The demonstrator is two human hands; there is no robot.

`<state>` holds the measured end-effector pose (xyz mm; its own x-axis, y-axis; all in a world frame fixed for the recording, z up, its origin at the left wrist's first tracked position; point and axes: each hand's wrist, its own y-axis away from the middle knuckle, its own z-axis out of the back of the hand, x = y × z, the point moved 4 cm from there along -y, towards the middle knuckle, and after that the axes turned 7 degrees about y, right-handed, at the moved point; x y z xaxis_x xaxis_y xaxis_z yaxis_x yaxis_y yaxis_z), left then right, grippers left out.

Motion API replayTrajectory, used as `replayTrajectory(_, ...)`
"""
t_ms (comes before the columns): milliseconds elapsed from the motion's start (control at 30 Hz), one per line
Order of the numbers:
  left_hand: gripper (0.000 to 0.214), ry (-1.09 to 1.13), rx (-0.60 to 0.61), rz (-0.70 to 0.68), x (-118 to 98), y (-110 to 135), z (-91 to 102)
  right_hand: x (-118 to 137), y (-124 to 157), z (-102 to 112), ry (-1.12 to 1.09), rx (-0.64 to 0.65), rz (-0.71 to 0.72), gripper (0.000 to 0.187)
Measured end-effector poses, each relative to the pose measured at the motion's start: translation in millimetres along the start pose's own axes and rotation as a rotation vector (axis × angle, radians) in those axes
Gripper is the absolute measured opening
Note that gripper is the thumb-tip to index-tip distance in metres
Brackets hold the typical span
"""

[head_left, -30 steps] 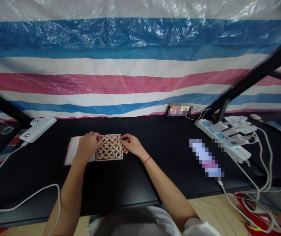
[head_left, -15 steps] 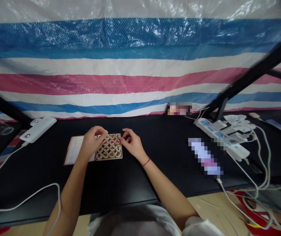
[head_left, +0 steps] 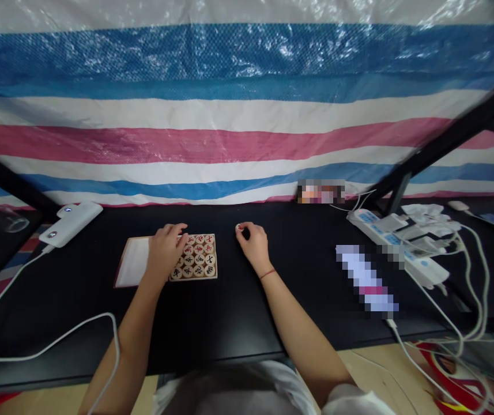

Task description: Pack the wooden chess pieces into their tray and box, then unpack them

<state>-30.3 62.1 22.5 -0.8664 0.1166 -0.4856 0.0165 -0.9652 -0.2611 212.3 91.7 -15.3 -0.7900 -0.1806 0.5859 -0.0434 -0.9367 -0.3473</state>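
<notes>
A shallow wooden box (head_left: pixel 195 278) holds several round wooden xiangqi pieces (head_left: pixel 198 257) with red and black characters, set in rows. My left hand (head_left: pixel 165 249) rests over the box's left edge and hides its upper left corner. Beside that hand lies a white card in a wooden lid (head_left: pixel 133 262). My right hand (head_left: pixel 252 242) is to the right of the box, off its edge, and pinches a single red-marked xiangqi piece (head_left: pixel 240 227) between thumb and fingers.
The black desk (head_left: pixel 238 311) carries a white power bank (head_left: pixel 71 223) at the left, with a white cable looping forward. A power strip (head_left: pixel 391 242) with tangled cables and a blurred oblong object (head_left: pixel 365 276) lie at the right. A striped tarpaulin (head_left: pixel 212 144) hangs behind.
My right hand has moved right, away from the box, now with a piece pinched in its fingers. My left hand has lowered onto the box's left edge.
</notes>
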Motion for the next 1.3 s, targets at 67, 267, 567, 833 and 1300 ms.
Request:
replayTrajectory(67,0.027,-0.136,-0.003,0.033,5.9,0.6,3.5,-9.5,-3.4,-2.6,0.025,-0.016,-0.014,0.014)
replayTrajectory(267,0.030,-0.293,0.062,0.107,6.4,4.2,6.1,-6.0,-0.6,-12.0,0.162,0.022,0.003,0.015)
replayTrajectory(567,0.039,-0.424,0.169,0.198,-13.0,9.8,-0.9,21.2,16.3,-8.6,0.067,-0.078,0.119,0.016)
replayTrajectory(833,0.040,-0.422,0.194,0.229,-14.3,10.0,0.7,30.4,23.5,-15.7,0.014,0.001,0.141,0.015)
replayTrajectory(1300,0.019,-0.208,0.163,0.136,1.4,7.8,4.6,23.4,22.6,-15.6,-0.054,-0.007,0.106,0.014)
